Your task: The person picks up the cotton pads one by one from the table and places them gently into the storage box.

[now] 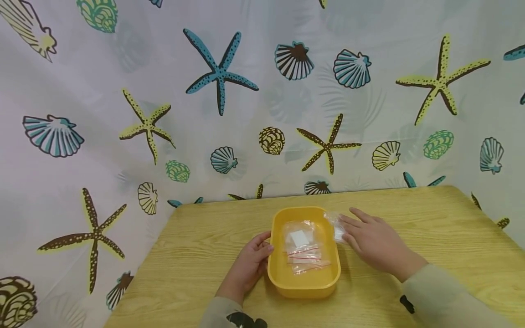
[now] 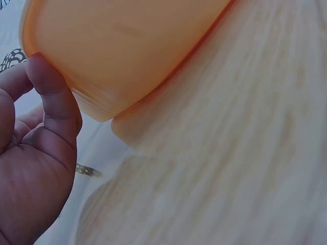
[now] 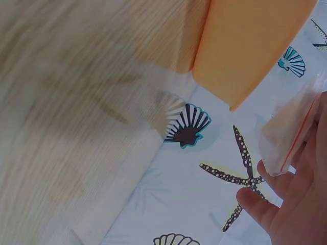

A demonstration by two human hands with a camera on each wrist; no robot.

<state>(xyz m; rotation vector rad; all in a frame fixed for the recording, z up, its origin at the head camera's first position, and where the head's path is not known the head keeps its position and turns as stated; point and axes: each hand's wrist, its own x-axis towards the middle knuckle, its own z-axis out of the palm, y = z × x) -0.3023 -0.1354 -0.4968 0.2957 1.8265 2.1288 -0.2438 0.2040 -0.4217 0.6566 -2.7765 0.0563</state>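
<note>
A yellow plastic basin (image 1: 303,291) stands on the wooden table. My left hand (image 1: 248,264) grips its left rim, the thumb over the edge and the other fingers outside; the left wrist view shows that hand (image 2: 43,138) at the basin's wall (image 2: 133,46). Several clear zip bags (image 1: 307,255) with red seal lines lie overlapping inside, one around a white piece. By the right rim, my right hand (image 1: 373,241) holds another clear zip bag (image 1: 338,230) at its fingers. In the right wrist view this bag (image 3: 294,125) shows a red line; the fingers partly cover it.
The wood-grain table (image 1: 205,241) extends to both sides of the basin. Behind it hangs a white curtain (image 1: 254,109) printed with starfish and shells, which also runs along the left and right sides.
</note>
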